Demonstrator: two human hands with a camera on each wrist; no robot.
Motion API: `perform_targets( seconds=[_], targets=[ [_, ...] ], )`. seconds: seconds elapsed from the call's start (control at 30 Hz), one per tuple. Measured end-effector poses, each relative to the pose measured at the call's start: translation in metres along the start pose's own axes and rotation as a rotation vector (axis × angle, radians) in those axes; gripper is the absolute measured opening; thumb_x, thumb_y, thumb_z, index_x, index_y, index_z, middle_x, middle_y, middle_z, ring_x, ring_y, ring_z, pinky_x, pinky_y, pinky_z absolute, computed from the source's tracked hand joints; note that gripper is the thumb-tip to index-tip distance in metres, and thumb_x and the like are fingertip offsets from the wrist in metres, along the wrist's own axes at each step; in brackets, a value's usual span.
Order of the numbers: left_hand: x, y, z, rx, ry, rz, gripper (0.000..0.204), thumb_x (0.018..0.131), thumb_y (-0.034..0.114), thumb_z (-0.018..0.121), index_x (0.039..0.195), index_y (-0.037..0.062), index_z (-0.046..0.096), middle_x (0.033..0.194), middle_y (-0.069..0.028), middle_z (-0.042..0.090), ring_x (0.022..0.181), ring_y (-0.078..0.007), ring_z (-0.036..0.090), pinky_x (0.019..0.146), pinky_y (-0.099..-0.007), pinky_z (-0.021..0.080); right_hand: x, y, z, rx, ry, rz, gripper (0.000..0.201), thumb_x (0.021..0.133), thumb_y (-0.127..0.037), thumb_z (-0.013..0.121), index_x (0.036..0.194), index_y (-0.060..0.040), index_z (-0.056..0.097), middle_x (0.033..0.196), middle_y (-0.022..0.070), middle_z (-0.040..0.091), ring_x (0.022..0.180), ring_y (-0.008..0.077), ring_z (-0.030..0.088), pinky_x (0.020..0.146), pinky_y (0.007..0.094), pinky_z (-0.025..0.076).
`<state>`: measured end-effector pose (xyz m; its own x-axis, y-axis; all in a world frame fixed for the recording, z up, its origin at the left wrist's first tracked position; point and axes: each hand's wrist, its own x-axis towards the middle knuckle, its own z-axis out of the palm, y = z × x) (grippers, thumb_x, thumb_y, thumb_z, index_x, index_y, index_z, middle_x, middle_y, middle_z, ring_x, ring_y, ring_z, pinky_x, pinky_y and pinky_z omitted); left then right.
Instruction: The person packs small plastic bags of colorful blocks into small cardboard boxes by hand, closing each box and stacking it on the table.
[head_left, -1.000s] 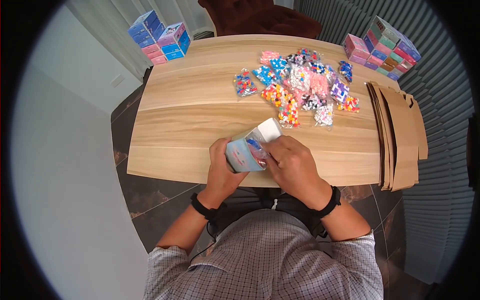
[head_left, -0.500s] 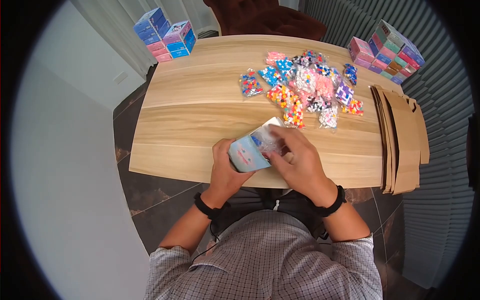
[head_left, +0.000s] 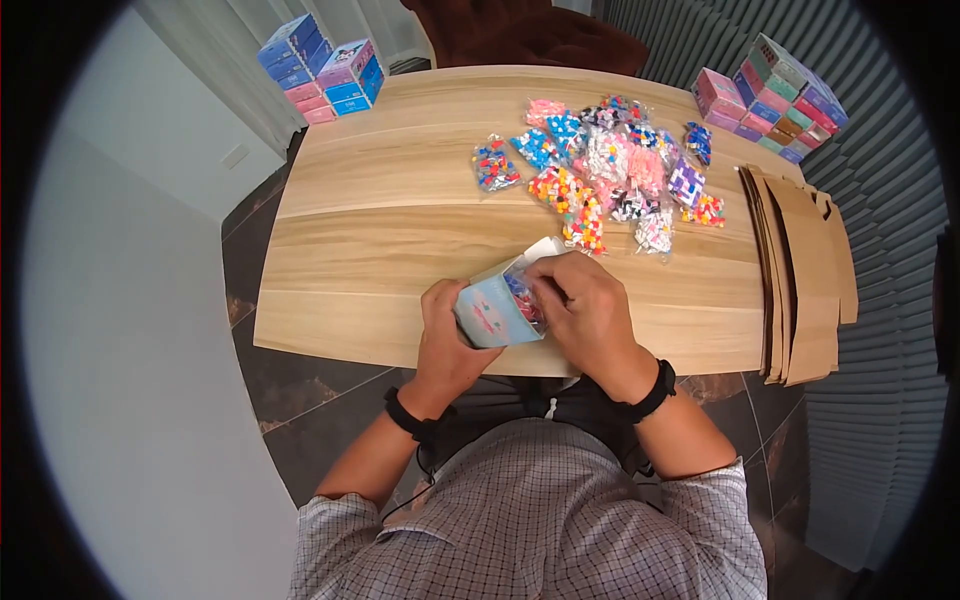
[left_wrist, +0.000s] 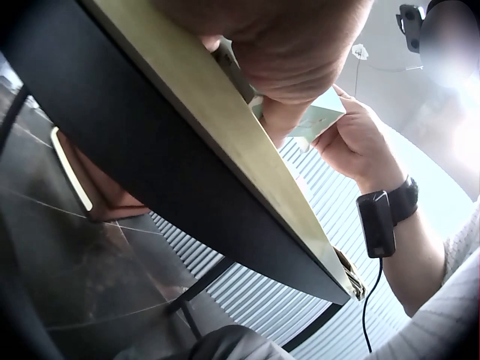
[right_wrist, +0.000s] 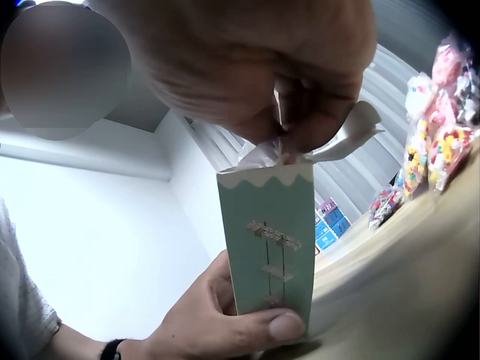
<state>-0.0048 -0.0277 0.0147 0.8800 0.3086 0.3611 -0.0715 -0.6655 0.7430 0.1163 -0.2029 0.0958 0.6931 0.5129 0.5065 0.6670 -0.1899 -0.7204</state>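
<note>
Pale wood grain runs across the table (head_left: pixel 370 220), with bagged pieces (head_left: pixel 610 160) heaped at its far side, right of middle, and flattened brown cardboard (head_left: pixel 805 275) along its right edge. Over the near edge, a light-blue box (head_left: pixel 490 313) tilts in the left hand (head_left: pixel 447 342), whose fingers and thumb curl round it. The right hand (head_left: pixel 590 310) has thumb and fingertips pinched together on the clear bag (head_left: pixel 519 290) at the box's mouth. A hard tug could split that thin plastic and scatter its contents; too tight a left grip could crease the card and jam the bag.
</note>
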Motion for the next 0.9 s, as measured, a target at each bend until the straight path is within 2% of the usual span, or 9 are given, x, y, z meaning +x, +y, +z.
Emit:
perform_targets(
  seconds=[0.1,0.2,0.4,0.5,0.6,0.63,0.73,0.83,0.9],
  targets=[
    [-0.001,-0.001,0.000,-0.023,-0.003,-0.002,0.096,0.068,0.010,0.093,0.147,0.0037,0.040,0.142,-0.0217,0.044,0.135,-0.0413,0.046,0.112,-0.0466,0.046,0.004,-0.001,-0.002,-0.102,-0.060,-0.096,0.019,0.084,0.001,0.072,0.102,-0.0008,0.076,0.095,0.0139,0.069,0.090,0.0348,0.064,0.080,0.0427,0.054],
    [0.001,-0.001,-0.001,0.022,-0.008,0.042,0.094,0.068,0.009,0.093,0.146,0.0033,0.040,0.142,-0.0216,0.044,0.135,-0.0412,0.046,0.111,-0.0468,0.046,0.004,-0.010,-0.008,-0.196,-0.185,-0.062,0.024,0.083,-0.001,0.071,0.105,-0.0004,0.078,0.096,0.0143,0.066,0.093,0.0337,0.060,0.083,0.0421,0.053],
    [0.000,0.000,0.000,-0.020,0.005,0.005,0.092,0.068,0.009,0.092,0.145,0.0028,0.041,0.141,-0.0220,0.045,0.134,-0.0416,0.046,0.112,-0.0463,0.045,0.003,-0.002,-0.018,0.005,-0.263,-0.040,0.030,0.083,-0.003,0.070,0.113,0.0016,0.075,0.102,0.0157,0.068,0.097,0.0361,0.060,0.087,0.0417,0.052],
    [0.000,0.001,0.000,-0.029,0.035,-0.033,0.092,0.068,0.009,0.092,0.144,0.0023,0.041,0.140,-0.0220,0.045,0.134,-0.0416,0.046,0.112,-0.0457,0.045,-0.001,-0.012,-0.027,0.088,-0.137,0.064,0.036,0.085,-0.001,0.071,0.121,0.0015,0.072,0.107,0.0175,0.070,0.102,0.0377,0.063,0.091,0.0436,0.052],
    [0.001,-0.003,0.003,0.026,0.075,-0.012,0.093,0.067,0.008,0.093,0.144,0.0026,0.040,0.140,-0.0174,0.043,0.132,-0.0336,0.047,0.111,-0.0423,0.044,-0.018,-0.009,-0.027,0.093,-0.199,0.106,0.039,0.087,0.000,0.072,0.125,0.0010,0.069,0.110,0.0189,0.071,0.106,0.0382,0.064,0.093,0.0446,0.052],
    [0.000,-0.003,0.003,0.036,0.073,-0.003,0.093,0.067,0.008,0.093,0.144,0.0026,0.040,0.140,-0.0174,0.043,0.132,-0.0333,0.047,0.110,-0.0422,0.045,-0.021,-0.009,-0.024,0.064,-0.189,0.047,0.038,0.087,0.002,0.071,0.125,0.0009,0.070,0.107,0.0185,0.071,0.104,0.0374,0.064,0.090,0.0439,0.053],
    [0.000,-0.004,0.002,0.052,0.069,0.018,0.093,0.068,0.008,0.092,0.144,0.0025,0.040,0.140,-0.0170,0.042,0.132,-0.0325,0.047,0.110,-0.0416,0.045,-0.032,-0.009,-0.016,0.082,-0.173,0.118,0.037,0.090,0.003,0.068,0.127,-0.0002,0.071,0.107,0.0166,0.072,0.102,0.0333,0.064,0.091,0.0395,0.053],
    [-0.001,-0.005,0.003,0.044,0.065,0.007,0.093,0.068,0.007,0.092,0.144,0.0024,0.039,0.140,-0.0164,0.042,0.132,-0.0315,0.047,0.110,-0.0410,0.045,-0.030,-0.009,-0.019,0.070,-0.204,0.115,0.039,0.090,0.004,0.067,0.128,-0.0008,0.071,0.112,0.0163,0.072,0.104,0.0334,0.064,0.092,0.0401,0.052],
    [0.000,-0.003,0.003,0.043,0.058,-0.016,0.093,0.068,0.007,0.092,0.145,0.0023,0.039,0.140,-0.0159,0.041,0.131,-0.0308,0.047,0.109,-0.0406,0.046,-0.026,-0.006,-0.022,0.021,-0.130,-0.016,0.038,0.088,0.005,0.067,0.126,-0.0001,0.071,0.113,0.0166,0.072,0.102,0.0343,0.063,0.090,0.0414,0.053]
  ],
)
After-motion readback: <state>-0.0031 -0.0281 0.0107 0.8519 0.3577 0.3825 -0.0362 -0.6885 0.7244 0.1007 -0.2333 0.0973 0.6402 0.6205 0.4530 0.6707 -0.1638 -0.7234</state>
